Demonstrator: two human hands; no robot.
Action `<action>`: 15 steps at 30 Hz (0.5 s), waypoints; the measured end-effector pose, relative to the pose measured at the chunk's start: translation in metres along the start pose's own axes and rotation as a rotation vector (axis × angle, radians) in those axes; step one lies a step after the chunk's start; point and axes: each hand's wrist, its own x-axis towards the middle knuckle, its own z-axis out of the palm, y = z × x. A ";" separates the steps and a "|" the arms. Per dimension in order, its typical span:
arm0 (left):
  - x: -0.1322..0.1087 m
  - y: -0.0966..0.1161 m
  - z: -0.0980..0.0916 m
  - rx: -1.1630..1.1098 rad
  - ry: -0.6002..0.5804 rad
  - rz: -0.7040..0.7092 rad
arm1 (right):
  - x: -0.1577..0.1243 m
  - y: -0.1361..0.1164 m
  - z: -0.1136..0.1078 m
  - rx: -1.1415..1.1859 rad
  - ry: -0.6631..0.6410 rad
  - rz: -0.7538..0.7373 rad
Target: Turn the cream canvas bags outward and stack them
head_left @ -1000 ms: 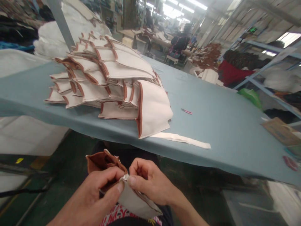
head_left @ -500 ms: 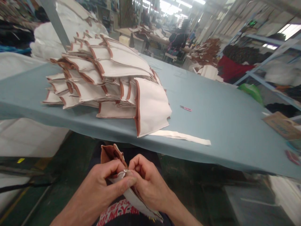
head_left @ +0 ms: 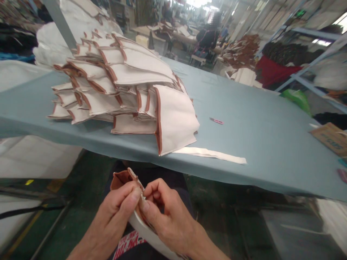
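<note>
Both my hands work below the table's front edge, over my lap. My left hand (head_left: 115, 213) and my right hand (head_left: 165, 216) pinch the same small cream fabric piece with brown trim (head_left: 123, 177), thumbs pressed together at its edge. Its brown part sticks up above my left fingers and the cream part curves down under my right palm. On the blue-grey table (head_left: 257, 144) above lies a big fanned stack of matching cream and brown pieces (head_left: 121, 85).
A white fabric strip (head_left: 211, 154) lies by the table's front edge and small pink snips (head_left: 216, 121) sit mid-table. A cardboard box (head_left: 329, 137) is at the right. Shelves with fabric stand at right; another person sits far behind.
My hands have drawn closer together and the piece has been folded tighter; less cream cloth shows under my right hand. The view has shifted slightly.
</note>
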 end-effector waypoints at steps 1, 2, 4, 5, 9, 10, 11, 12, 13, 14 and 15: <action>-0.001 -0.002 0.002 -0.011 0.043 -0.016 | -0.001 -0.001 0.001 -0.015 0.007 0.004; -0.001 -0.005 0.004 -0.018 0.072 -0.021 | -0.001 -0.002 0.002 -0.034 0.014 0.012; 0.000 -0.011 0.004 -0.022 0.076 0.006 | -0.001 -0.004 0.004 -0.073 0.035 0.034; 0.001 -0.014 0.002 -0.022 0.062 0.026 | 0.000 -0.005 0.005 -0.088 0.042 0.044; 0.003 -0.020 -0.007 -0.024 0.019 0.070 | 0.005 -0.004 0.009 -0.078 0.043 0.050; 0.002 -0.020 -0.010 -0.022 0.022 0.074 | 0.005 -0.002 0.011 -0.071 0.043 0.040; 0.002 -0.018 -0.012 -0.017 0.029 0.078 | 0.006 0.000 0.012 -0.069 0.047 0.028; 0.001 -0.015 -0.015 -0.004 0.034 0.082 | 0.006 0.002 0.013 -0.074 0.052 0.016; 0.000 -0.012 -0.017 0.017 0.026 0.089 | 0.006 0.005 0.014 -0.087 0.059 0.004; -0.001 -0.010 -0.020 0.044 0.005 0.099 | 0.005 0.007 0.013 -0.116 0.072 -0.014; -0.001 -0.007 -0.023 0.073 -0.025 0.114 | 0.005 0.009 0.012 -0.164 0.088 -0.042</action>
